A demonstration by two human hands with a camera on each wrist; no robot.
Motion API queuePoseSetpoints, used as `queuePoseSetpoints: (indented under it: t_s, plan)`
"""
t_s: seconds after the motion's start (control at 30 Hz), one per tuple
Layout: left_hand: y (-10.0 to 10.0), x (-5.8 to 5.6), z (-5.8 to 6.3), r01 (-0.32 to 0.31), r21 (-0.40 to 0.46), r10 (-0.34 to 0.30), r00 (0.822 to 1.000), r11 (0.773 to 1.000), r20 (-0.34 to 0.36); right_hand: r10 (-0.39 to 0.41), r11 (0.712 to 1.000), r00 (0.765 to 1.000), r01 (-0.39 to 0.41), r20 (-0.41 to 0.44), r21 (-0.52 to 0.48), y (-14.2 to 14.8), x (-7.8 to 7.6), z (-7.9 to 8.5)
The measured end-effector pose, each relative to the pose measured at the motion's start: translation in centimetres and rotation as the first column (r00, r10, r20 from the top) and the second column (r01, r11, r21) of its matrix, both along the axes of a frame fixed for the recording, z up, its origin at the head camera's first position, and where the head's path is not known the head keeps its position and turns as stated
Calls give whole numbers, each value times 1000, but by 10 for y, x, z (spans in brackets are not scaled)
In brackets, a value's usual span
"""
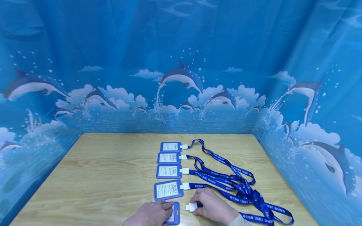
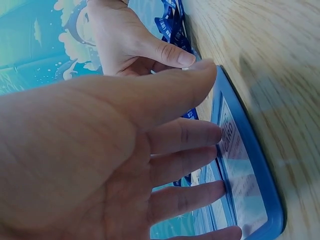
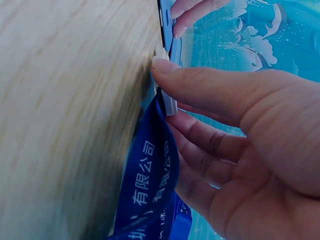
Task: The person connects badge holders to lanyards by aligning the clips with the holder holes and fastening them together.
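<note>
My left hand (image 1: 151,214) rests on the nearest blue badge holder (image 1: 177,214), which lies flat at the table's front. In the left wrist view, its fairly straight fingers (image 2: 192,197) touch the holder's card face, with the thumb over one corner. Just right of that holder, my right hand (image 1: 210,205) pinches a white plastic clip (image 1: 192,207) between thumb and fingers. A gap shows between the clip and the holder's slotted end. From the clip runs a blue lanyard strap (image 3: 145,185) with white printing, hanging below the fingers in the right wrist view.
Several more blue badge holders (image 1: 168,190) lie in a column beyond my hands, each joined to a white clip (image 1: 185,186). Their blue lanyards (image 1: 243,191) tangle together on the right of the wooden table (image 1: 99,175). A dolphin-printed blue curtain (image 1: 127,47) surrounds the back and sides.
</note>
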State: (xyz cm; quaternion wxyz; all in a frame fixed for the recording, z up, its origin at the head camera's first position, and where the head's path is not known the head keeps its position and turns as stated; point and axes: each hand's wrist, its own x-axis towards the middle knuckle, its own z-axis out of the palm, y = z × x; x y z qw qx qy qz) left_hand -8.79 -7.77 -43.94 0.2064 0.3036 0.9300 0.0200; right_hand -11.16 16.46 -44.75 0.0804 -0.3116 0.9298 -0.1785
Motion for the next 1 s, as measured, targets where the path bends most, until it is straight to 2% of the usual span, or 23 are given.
queuePoseSetpoints:
  t_s: [0.2,0.43,0.6,0.8,1.0]
  plan:
    - [-1,1,0,-10,11,10,1000,1000,-15,-7,1000,1000,7,21,-1,0,-1,1]
    - [0,0,1,-38,14,38,998,999,47,-25,1000,999,24,31,20,-1,-1,1]
    - [1,-1,0,-38,23,37,997,999,66,-19,1000,999,19,30,17,-3,0,2]
    - [2,-1,-1,-31,11,31,998,999,58,-16,1000,1000,16,26,11,-4,0,1]
    - [-1,0,0,20,9,-20,1000,1000,6,-3,1000,1000,3,26,2,-7,1,1]
